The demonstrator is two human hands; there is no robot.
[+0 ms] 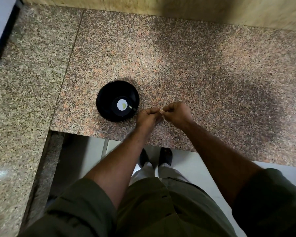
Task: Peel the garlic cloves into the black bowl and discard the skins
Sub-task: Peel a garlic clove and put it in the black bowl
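Beside round glossy black bowl [117,93] — both hands [148,117] [177,113] pinch pale garlic clove [161,111].

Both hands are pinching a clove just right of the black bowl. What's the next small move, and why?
Probably keep stripping skin with the right hand while the left hand steadies the garlic clove. A pale scrap shows between the fingertips, and the clove sits beside the black bowl, not over it.
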